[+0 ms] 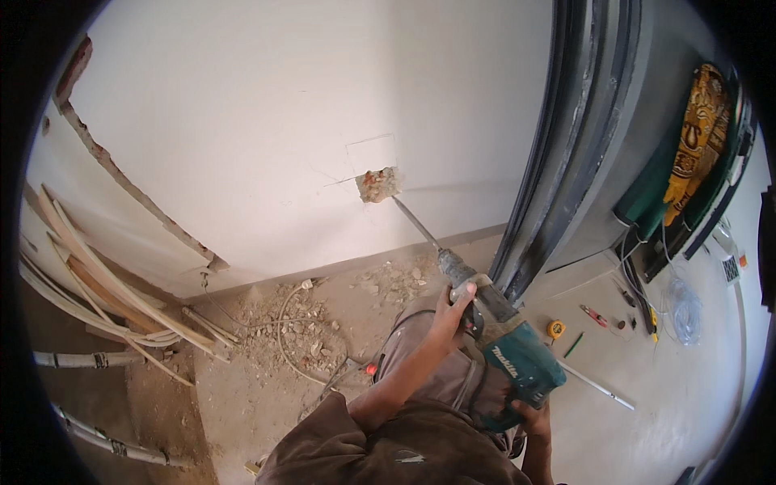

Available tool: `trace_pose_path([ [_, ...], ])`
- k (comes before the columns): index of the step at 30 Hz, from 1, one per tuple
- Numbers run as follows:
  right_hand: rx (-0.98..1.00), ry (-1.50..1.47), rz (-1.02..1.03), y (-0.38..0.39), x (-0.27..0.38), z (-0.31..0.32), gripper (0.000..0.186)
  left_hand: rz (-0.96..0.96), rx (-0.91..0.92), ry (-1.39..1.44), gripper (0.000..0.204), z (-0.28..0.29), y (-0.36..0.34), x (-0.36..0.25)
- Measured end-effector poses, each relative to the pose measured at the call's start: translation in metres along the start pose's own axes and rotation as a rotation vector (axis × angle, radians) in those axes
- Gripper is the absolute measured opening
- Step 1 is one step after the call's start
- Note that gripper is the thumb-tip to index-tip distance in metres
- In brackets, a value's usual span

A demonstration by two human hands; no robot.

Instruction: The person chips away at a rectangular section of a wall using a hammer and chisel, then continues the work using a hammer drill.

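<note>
Gripped at its front collar by the left hand (449,311), a teal hammer drill (508,356) is held with its chisel (415,222) in a broken wall hole (377,184). Its rear handle is clasped by the right hand (531,417), largely hidden underneath.

Teal hammer drill (517,360); white wall (267,105); brown sleeve (339,444).

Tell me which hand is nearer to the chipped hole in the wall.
Left. The left hand grips the front of the teal rotary hammer, just behind the chisel bit that reaches the hole. The right hand holds the rear handle, farther from the wall.
</note>
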State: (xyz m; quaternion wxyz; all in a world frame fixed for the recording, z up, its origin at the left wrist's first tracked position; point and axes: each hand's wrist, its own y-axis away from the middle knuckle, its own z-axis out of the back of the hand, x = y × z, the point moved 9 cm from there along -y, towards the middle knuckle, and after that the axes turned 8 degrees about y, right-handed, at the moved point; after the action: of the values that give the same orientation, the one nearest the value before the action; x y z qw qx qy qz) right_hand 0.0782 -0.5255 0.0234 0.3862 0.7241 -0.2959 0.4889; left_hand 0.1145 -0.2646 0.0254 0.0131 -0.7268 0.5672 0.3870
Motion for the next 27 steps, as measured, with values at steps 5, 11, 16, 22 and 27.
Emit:
trace_pose_path([
  [5, -0.005, 0.302, 0.163, 0.031, 0.021, -0.063, 0.052, -0.020, 0.156, 0.193, 0.067, -0.008, 0.013, -0.023],
  [11, -0.002, 0.496, 0.251, 0.048, -0.021, -0.071, 0.087, -0.049, 0.219, 0.152, 0.064, 0.010, 0.030, -0.032],
  [16, 0.037, 0.402, 0.307, 0.060, -0.017, -0.102, 0.091, -0.019, 0.227, 0.120, 0.066, 0.013, 0.044, -0.045],
  [22, -0.025, 0.617, 0.584, 0.067, 0.039, -0.144, 0.094, 0.014, 0.256, 0.143, 0.062, 0.010, 0.046, -0.060],
  [27, -0.056, 0.483, 0.586, 0.056, 0.015, -0.157, 0.094, 0.066, 0.364, 0.246, 0.061, 0.019, 0.036, -0.066],
])
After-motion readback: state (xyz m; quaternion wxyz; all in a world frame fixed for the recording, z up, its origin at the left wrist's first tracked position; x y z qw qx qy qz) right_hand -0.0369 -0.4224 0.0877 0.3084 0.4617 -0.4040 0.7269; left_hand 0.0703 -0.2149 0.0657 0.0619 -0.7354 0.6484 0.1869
